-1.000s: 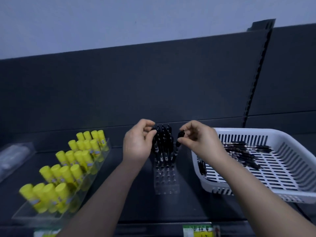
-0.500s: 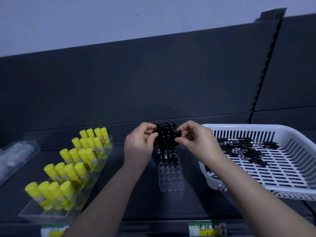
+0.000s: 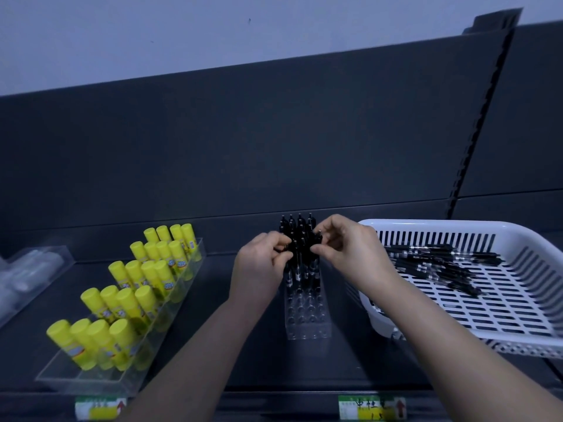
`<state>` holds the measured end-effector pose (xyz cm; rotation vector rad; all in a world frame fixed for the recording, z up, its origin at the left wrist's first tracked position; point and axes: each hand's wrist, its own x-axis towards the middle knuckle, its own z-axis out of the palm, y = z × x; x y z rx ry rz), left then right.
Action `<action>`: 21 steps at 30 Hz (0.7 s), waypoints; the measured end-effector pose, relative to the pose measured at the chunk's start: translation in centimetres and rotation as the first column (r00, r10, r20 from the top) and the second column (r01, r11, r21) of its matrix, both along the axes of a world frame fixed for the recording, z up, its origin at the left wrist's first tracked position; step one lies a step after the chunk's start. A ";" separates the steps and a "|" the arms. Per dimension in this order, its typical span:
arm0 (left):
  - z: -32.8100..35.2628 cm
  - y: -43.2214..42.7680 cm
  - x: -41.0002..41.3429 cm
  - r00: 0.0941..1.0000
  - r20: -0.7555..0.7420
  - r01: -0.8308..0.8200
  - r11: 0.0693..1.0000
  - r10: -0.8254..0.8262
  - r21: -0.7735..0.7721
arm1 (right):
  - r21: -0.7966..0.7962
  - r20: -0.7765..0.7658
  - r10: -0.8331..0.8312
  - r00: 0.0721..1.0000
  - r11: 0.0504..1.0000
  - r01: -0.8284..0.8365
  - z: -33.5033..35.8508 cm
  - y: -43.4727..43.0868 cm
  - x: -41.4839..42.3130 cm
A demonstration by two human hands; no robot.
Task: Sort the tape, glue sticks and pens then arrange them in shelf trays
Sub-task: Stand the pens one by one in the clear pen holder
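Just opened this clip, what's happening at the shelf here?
A person is filling a clear pen holder on the shelf. The left hand and right hand pinch the tops of black pens standing in its back rows; the front holes are empty. More loose pens lie in the white basket at right. Yellow glue sticks already stand in a clear tray at left.

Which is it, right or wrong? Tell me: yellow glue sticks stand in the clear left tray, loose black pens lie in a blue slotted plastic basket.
Wrong on colour: the head view shows the loose black pens lying in a white slotted plastic basket. The rest holds.
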<state>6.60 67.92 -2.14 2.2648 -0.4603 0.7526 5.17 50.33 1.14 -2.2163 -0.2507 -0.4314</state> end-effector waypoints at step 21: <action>0.2 2.4 0.5 0.991 -0.125 -0.066 0.985 0.046 -0.161 | -0.149 -0.002 0.042 0.999 0.988 -0.042 0.1 2.8 1.2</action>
